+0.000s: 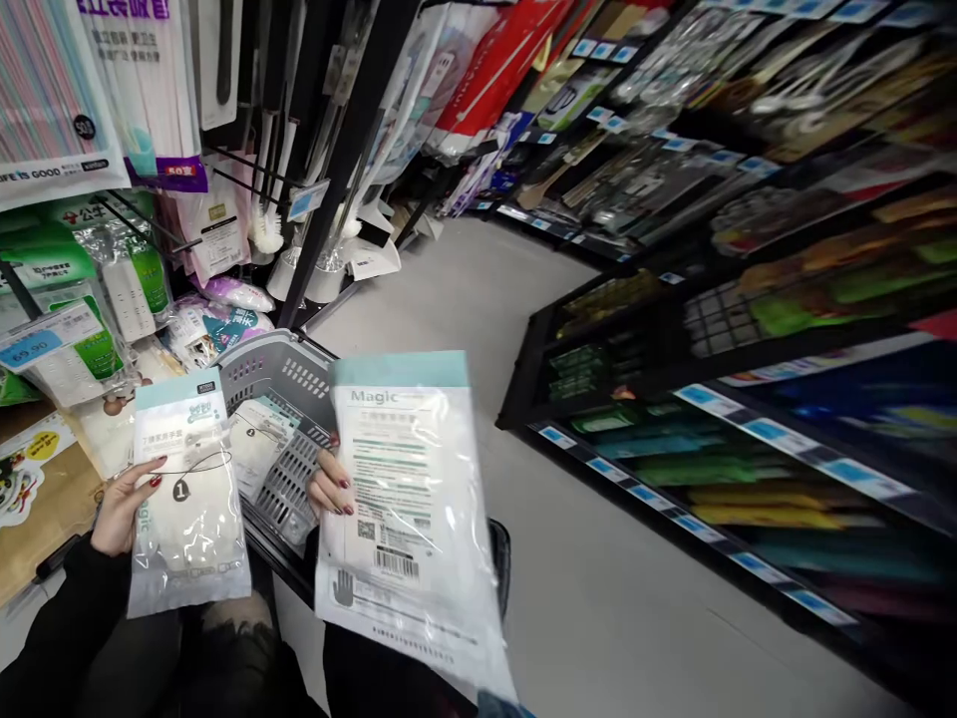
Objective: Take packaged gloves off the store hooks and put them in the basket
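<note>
My left hand (129, 511) pinches the left edge of a white plastic pack of gloves (198, 534), its front facing me with a black "1" mark. My right hand (330, 485) grips the left edge of a second pack of gloves (396, 439), larger in view, with a pale green top band. That one shows its printed back, with a barcode and a small grey glove picture. Both packs are held apart, over a grey shopping basket (308, 384). Inside the basket lies another similar pack (254, 439). Most of my right arm is hidden behind the pack.
On the left hang packets of straws (45, 100), packaged power strips (127, 289) and brushes (266, 229). Shelves of packaged goods (718, 479) line the right, blurred. Grey floor (441, 289) runs between them. A brown paper package (52, 499) is at lower left.
</note>
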Action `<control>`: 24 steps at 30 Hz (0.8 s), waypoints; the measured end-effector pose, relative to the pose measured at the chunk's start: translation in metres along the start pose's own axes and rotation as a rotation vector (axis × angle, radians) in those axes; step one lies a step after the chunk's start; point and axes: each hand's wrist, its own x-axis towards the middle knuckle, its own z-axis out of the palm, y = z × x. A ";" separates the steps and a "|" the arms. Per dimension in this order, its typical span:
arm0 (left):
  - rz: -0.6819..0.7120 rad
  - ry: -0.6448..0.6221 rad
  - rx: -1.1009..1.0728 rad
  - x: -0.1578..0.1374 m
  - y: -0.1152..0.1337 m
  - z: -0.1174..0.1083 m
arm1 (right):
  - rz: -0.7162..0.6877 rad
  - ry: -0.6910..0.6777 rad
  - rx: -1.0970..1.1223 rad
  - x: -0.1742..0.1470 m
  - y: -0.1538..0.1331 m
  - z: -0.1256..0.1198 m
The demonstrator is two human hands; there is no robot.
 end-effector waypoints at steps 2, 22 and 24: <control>-0.005 0.001 0.019 0.000 0.001 0.001 | 0.024 0.073 0.154 0.001 -0.005 0.008; -0.008 -0.001 0.032 0.000 0.004 0.000 | 0.113 -0.015 -0.220 0.039 -0.018 0.018; 0.050 -0.040 0.047 -0.001 0.004 0.004 | 0.079 0.048 -0.481 0.033 -0.020 0.027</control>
